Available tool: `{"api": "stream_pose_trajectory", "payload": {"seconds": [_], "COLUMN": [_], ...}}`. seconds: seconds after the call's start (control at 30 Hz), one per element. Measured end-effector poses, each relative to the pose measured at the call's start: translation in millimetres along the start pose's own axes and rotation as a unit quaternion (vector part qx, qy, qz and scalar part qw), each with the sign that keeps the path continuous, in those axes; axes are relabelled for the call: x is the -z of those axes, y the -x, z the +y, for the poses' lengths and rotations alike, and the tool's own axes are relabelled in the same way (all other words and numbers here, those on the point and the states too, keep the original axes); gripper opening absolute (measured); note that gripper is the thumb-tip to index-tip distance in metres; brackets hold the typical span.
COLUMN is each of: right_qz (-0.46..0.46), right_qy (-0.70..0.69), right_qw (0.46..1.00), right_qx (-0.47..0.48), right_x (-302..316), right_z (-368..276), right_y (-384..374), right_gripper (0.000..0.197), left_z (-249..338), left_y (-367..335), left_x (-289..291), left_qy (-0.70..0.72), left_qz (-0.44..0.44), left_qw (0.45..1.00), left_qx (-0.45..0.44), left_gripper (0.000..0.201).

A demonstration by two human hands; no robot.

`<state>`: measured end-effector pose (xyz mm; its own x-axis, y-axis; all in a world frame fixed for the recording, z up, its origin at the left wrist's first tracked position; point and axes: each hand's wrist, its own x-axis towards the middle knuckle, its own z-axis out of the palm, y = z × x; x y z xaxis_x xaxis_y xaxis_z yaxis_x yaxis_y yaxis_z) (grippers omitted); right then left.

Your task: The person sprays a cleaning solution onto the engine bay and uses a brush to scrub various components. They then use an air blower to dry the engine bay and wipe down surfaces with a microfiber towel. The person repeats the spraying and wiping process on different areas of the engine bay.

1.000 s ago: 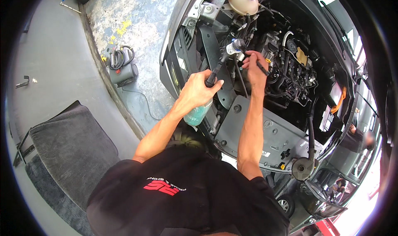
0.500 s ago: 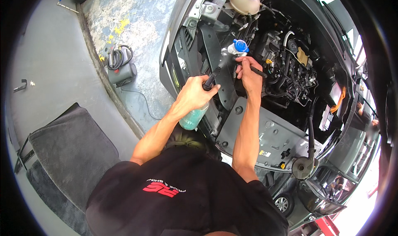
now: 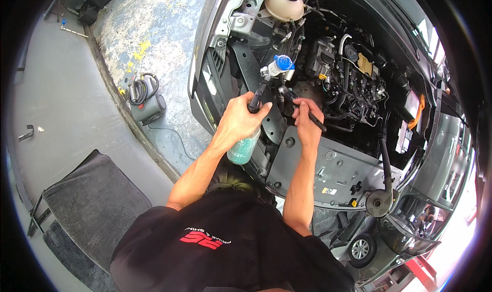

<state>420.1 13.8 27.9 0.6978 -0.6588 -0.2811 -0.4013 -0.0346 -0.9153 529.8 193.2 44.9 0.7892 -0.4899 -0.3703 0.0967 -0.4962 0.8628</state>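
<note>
My left hand [image 3: 240, 116] is closed round the black head of a spray bottle [image 3: 243, 149], whose clear body holds green liquid. Its nozzle points into the engine bay, near a blue cap [image 3: 284, 63] on a pale filler neck. In my right hand [image 3: 308, 120] is a slim detailing brush [image 3: 316, 122] with a black handle, gripped between thumb and fingers. The brush's head reaches toward the parts just below the capped neck. Both hands are over the front of the open engine bay, a short way apart.
A cream coolant tank [image 3: 284, 5] sits at the far side of the bay, with the engine [image 3: 353, 82] to the right. A grey panel [image 3: 312, 164] lies nearer me. On the floor at left are a small machine with a coiled hose [image 3: 148, 105] and dark mats [image 3: 97, 205].
My right hand with the brush has moved nearer me, away from the blue cap. The mist by the nozzle has gone. The whole view has shifted slightly.
</note>
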Motion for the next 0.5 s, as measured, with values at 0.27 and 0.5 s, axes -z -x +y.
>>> {"api": "stream_pose_trajectory", "payload": {"seconds": [0.27,0.5], "right_qz": [0.056,0.064], "right_qy": [-0.043,-0.051], "right_qw": [0.997,0.996], "right_qx": [0.014,0.024], "right_x": [16.3,21.9], "right_z": [-26.7,-59.5], "right_y": [20.2,12.2], "right_gripper": [0.026,0.024], "left_z": [11.4,21.9], "left_y": [-43.7,-66.2], "left_x": [14.8,9.8], "left_qy": [-0.040,-0.032], "left_qz": [0.020,0.028], "left_qw": [0.999,0.996], "left_qx": [0.030,0.076], "left_gripper": [0.045,0.045]}}
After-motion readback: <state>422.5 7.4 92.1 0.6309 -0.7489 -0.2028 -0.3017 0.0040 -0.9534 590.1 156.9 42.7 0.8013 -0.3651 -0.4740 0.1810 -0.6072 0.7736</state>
